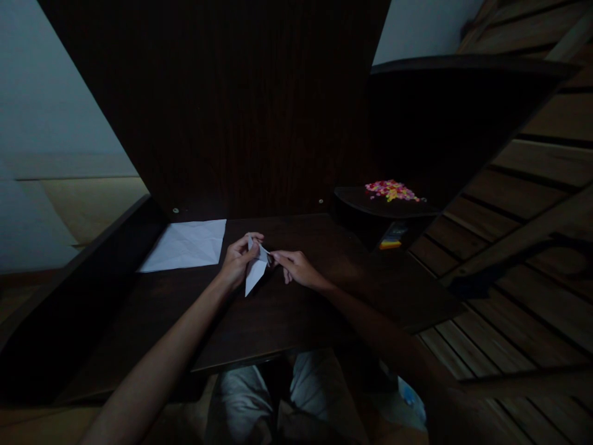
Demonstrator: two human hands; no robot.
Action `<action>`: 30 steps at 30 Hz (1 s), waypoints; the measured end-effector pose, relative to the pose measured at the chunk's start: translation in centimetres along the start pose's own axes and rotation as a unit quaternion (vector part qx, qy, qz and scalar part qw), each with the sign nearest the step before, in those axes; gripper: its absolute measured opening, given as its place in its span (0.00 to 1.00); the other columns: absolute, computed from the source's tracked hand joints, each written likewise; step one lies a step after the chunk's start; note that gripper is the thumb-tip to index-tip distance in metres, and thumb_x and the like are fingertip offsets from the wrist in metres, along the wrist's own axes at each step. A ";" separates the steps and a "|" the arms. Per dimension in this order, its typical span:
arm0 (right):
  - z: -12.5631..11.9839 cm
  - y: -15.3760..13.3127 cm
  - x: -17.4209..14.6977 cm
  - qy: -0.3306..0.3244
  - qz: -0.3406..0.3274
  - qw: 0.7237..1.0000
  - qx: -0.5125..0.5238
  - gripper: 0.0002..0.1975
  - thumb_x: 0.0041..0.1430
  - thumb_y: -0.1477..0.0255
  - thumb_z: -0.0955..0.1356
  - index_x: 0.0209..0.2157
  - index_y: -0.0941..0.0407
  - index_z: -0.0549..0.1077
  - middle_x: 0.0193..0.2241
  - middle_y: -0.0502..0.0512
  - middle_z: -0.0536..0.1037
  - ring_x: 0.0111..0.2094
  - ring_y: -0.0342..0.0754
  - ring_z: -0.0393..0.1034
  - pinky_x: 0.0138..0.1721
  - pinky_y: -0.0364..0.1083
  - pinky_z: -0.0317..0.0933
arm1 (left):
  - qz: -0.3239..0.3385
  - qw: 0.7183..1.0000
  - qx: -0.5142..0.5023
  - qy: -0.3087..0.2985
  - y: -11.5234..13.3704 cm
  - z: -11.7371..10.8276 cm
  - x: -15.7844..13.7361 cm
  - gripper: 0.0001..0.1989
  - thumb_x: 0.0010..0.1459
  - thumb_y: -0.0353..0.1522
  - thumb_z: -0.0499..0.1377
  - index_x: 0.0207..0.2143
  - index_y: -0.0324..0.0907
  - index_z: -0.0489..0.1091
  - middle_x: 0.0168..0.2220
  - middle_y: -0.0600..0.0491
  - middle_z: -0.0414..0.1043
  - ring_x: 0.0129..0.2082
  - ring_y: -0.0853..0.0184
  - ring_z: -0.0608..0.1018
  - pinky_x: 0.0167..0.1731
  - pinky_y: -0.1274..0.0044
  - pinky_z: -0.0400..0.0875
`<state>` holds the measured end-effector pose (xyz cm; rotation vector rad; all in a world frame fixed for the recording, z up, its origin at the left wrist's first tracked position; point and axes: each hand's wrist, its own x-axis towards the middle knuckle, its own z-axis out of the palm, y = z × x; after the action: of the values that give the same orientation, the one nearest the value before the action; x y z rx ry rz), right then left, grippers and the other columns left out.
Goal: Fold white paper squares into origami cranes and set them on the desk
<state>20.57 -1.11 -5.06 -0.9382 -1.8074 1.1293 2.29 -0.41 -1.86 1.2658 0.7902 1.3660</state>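
Note:
A small folded piece of white paper [256, 272] is held just above the dark desk, one pointed corner hanging down toward me. My left hand [238, 258] grips it from the left, thumb on the near face and fingers behind. From the right, my right hand [295, 267] pinches the paper's upper right edge between thumb and forefinger, its other fingers curled. Shadow hides part of that pinch. Left of my hands lies a creased sheet of white paper [188, 246], flat on the desk.
The dark wooden desk [333, 309] has a tall back panel [245, 111] and a raised left side. A corner shelf [370, 203] at right bears a heap of small pink and yellow pieces [393, 190]. Below it sits something yellow and blue [390, 244]. Wooden slats [532, 204] stand beyond.

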 end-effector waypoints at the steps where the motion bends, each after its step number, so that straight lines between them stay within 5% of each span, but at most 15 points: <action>1: 0.0 0.0 0.0 -0.005 0.005 1.000 0.004 0.26 0.61 0.54 0.60 0.48 0.59 0.72 0.32 0.55 0.77 0.13 0.36 0.64 0.14 0.38 0.58 | -0.002 1.000 -0.008 0.003 0.0 0.0 0.0 0.18 0.42 0.43 0.68 0.33 0.40 0.73 0.39 0.49 0.70 0.32 0.69 0.72 0.31 0.79 0.68; 4: 0.1 0.0 -0.1 -0.019 0.021 0.999 0.018 0.27 0.61 0.54 0.59 0.53 0.57 0.69 0.36 0.56 0.78 0.14 0.37 0.67 0.15 0.38 0.60 | -0.008 1.000 -0.030 0.003 -0.1 -0.2 0.1 0.19 0.42 0.42 0.68 0.34 0.40 0.73 0.37 0.50 0.70 0.30 0.70 0.72 0.31 0.79 0.68; 10: 0.0 0.0 0.3 0.037 0.024 0.998 0.052 0.25 0.60 0.55 0.61 0.48 0.59 0.74 0.16 0.48 0.71 0.15 0.38 0.64 0.17 0.37 0.59 | -0.030 0.999 -0.021 -0.026 -0.5 0.0 0.0 0.18 0.44 0.41 0.68 0.35 0.40 0.74 0.36 0.51 0.71 0.30 0.70 0.73 0.32 0.78 0.68; 16: -0.1 -0.3 0.8 0.118 0.004 0.981 0.154 0.24 0.47 0.61 0.72 0.47 0.56 0.75 0.39 0.57 0.78 0.30 0.45 0.72 0.23 0.42 0.67 | -0.005 0.997 0.072 -0.027 -0.5 0.7 -0.1 0.18 0.45 0.39 0.67 0.38 0.40 0.72 0.40 0.49 0.73 0.41 0.63 0.74 0.41 0.74 0.68; 20: -0.3 -0.3 0.9 0.170 -0.007 0.970 0.173 0.25 0.43 0.65 0.74 0.46 0.58 0.75 0.39 0.58 0.78 0.34 0.48 0.72 0.27 0.43 0.69 | -0.001 0.995 0.095 0.006 -0.9 0.7 0.2 0.25 0.42 0.37 0.68 0.44 0.40 0.68 0.44 0.47 0.71 0.45 0.63 0.73 0.43 0.72 0.68; 30: -1.0 -0.8 0.9 0.245 -0.046 0.956 0.156 0.33 0.44 0.68 0.73 0.54 0.55 0.66 0.38 0.56 0.78 0.37 0.48 0.72 0.34 0.45 0.71 | -0.109 0.990 0.090 -0.020 -1.8 0.7 0.1 0.27 0.38 0.40 0.70 0.39 0.38 0.66 0.27 0.56 0.71 0.27 0.71 0.74 0.30 0.77 0.68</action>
<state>20.98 -0.19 -3.80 -0.8421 -1.2185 0.9808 3.39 -0.04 -3.39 1.2984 1.0107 1.1113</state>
